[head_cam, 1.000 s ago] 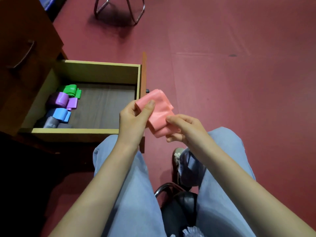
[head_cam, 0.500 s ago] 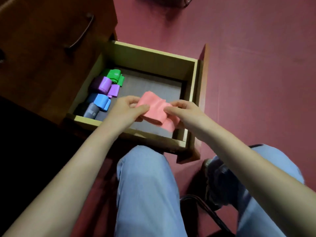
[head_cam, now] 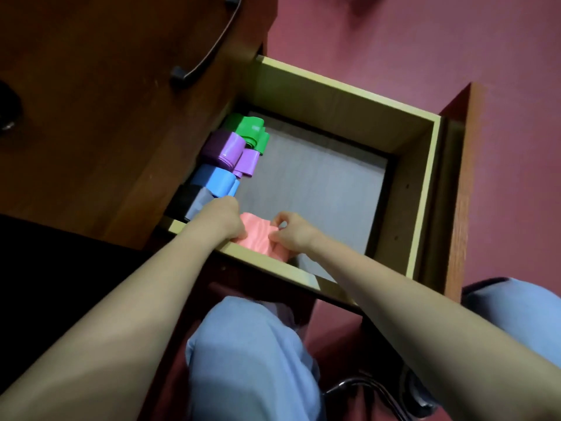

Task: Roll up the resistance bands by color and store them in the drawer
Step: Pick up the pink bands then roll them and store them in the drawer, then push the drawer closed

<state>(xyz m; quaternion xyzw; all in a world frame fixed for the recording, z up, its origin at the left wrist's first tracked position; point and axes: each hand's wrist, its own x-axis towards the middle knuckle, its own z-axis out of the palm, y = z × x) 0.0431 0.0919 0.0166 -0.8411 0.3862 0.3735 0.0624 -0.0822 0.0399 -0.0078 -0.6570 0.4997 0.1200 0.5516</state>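
While left hand (head_cam: pixel 224 220) and right hand (head_cam: pixel 292 236) grip the pink band (head_cam: pixel 256 236), the drawer (head_cam: pixel 340 100) (grey-lined) overhangs maroon floor (head_cam: pixel 425 41).

From here I see the left hand (head_cam: pixel 223 220) and right hand (head_cam: pixel 293 235) bare, forearms uncovered, and loose light blue trousers (head_cam: pixel 249 360) over both knees.

Dim room, soft picture.
Light from above catches my forearms (head_cam: pixel 136 314) and the pale floor of the drawer (head_cam: pixel 318 177); the lower left falls to black shadow. My left hand (head_cam: pixel 223 220), right hand (head_cam: pixel 291 233) and the pink band (head_cam: pixel 255 235) they grip are slightly motion-smeared, and fine detail is soft.
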